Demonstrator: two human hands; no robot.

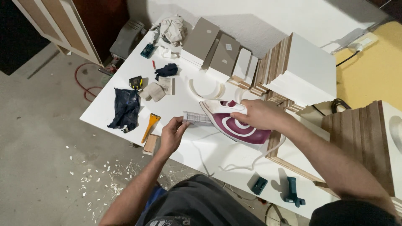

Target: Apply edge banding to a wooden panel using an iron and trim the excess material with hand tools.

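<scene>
The right hand (pixel 257 114) is closed around the white handle of a maroon and white clothes iron (pixel 234 123), which lies with its pointed tip toward the left, over the white tabletop (pixel 188 146). The left hand (pixel 171 136) pinches the near end of a narrow pale strip (pixel 197 118) between thumb and fingers; the other end of the strip goes under the tip of the iron. A white cord (pixel 247 161) runs from the back of the iron across the tabletop toward the near edge. Just to the left of the left hand lie an orange scraper (pixel 150 125) and a small wooden block (pixel 150 144). Further left there is a dark blue crumpled cloth (pixel 125 109), and near it a yellow and black tape measure (pixel 135 82). Behind the iron lies a curled piece of white edge band (pixel 206 90). To the right stand stacks of white boards with wooden edges (pixel 297 71). On the near right part of the tabletop rest two dark teal clamps (pixel 276 188). On the grey floor (pixel 42 125) beside the tabletop small white scraps (pixel 96 175) are scattered.
</scene>
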